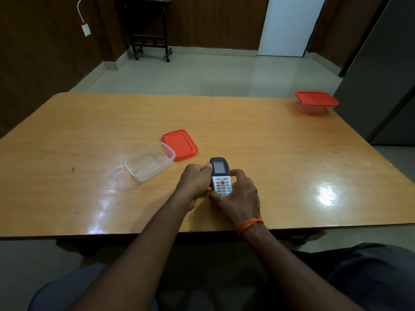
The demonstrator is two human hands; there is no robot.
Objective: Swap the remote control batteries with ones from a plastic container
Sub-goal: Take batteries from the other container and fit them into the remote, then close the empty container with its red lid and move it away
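A remote control [220, 178] with a dark screen end, white keypad and orange button is held face up just above the wooden table [269, 153]. My left hand [196, 181] grips its left side, thumb near the dark top. My right hand [238, 196] cups its lower right side, fingers curled around the edge. A clear plastic container [150, 161] stands open to the left of my hands, and I see nothing in it. Its orange lid [180, 145] lies flat beside it. No batteries are visible.
A second container with an orange lid on it [316, 102] sits at the table's far right corner. A dark cabinet [381, 75] stands to the right of the table, and a black wheeled stand [150, 30] is against the far wall.
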